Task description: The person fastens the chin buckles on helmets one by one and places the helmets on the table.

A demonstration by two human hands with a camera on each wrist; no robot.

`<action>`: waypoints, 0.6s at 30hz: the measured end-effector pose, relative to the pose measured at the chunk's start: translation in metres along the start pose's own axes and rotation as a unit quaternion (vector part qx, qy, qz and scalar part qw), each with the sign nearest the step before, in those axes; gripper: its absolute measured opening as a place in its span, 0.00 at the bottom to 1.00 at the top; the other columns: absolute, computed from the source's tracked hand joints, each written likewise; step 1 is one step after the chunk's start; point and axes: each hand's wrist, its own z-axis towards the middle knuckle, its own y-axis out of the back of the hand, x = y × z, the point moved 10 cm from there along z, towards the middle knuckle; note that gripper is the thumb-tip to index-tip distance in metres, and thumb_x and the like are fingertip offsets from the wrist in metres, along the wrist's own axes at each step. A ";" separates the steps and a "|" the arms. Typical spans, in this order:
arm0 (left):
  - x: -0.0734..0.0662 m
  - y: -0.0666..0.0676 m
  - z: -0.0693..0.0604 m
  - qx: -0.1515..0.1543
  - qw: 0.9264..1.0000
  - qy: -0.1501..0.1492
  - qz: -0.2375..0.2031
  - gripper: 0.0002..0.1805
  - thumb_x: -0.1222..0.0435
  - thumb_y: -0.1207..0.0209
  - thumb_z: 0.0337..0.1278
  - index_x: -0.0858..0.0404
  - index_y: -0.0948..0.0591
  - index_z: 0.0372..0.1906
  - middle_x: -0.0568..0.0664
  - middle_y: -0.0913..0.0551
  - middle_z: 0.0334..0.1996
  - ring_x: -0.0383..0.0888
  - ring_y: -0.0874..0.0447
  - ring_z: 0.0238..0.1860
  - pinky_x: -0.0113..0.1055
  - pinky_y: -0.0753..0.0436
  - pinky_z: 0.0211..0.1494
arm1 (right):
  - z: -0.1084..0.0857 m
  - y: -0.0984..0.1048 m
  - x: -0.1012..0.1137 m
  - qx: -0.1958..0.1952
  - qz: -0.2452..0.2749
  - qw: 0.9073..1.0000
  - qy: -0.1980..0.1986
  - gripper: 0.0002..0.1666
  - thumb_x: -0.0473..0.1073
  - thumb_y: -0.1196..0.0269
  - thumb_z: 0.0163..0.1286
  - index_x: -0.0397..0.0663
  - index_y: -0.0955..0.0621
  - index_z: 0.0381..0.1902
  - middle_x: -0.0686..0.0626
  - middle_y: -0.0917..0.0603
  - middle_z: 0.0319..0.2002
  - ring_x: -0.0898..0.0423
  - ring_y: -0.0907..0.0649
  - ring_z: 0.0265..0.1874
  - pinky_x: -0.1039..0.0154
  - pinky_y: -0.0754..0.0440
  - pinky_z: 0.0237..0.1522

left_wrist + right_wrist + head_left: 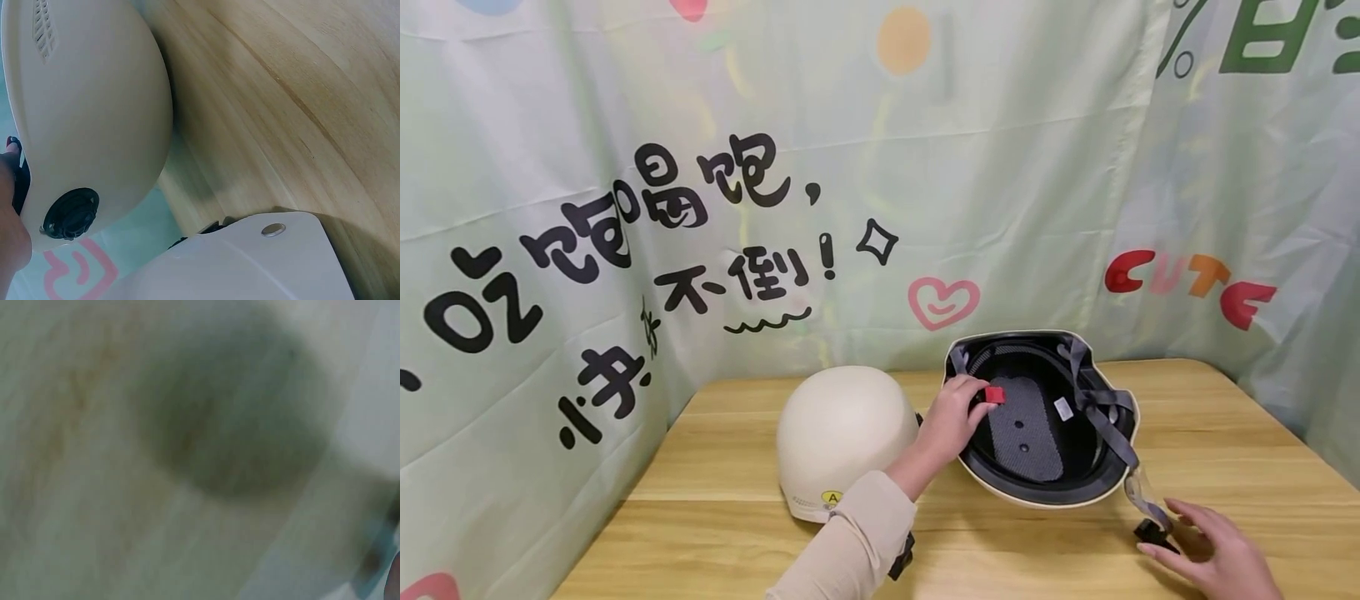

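Note:
An upturned cream helmet (1024, 442) with a black padded inside and grey straps (1105, 425) is at the right in the head view. My left hand (946, 419) is at its left rim, with thumb and fingers pinching a red buckle piece (995, 396) over the lining. In the left wrist view, that helmet's outer shell (100, 106) carries a black round knob (72, 214). Right of the helmet, my right hand (1221, 554) holds a black buckle (1154, 534) at a strap's end between thumb and fingers. The right wrist view is too blurred to show the hold.
A second cream helmet (842, 433) stands dome up on the wooden table (700, 517), left of the upturned one and partly behind my left forearm. It bears a yellow sticker (831, 497). A printed cloth (1022, 192) hangs behind the table.

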 end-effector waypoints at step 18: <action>-0.002 0.001 0.000 0.005 1.000 0.001 0.001 0.14 0.62 0.40 0.57 0.65 0.19 0.46 0.51 0.19 0.42 0.44 0.20 0.46 0.27 0.23 0.53 | -0.003 -0.015 -0.005 0.025 -0.033 0.998 -0.041 0.22 0.46 0.22 0.38 0.34 0.17 0.25 0.43 0.22 0.30 0.66 0.29 0.30 0.77 0.37 0.24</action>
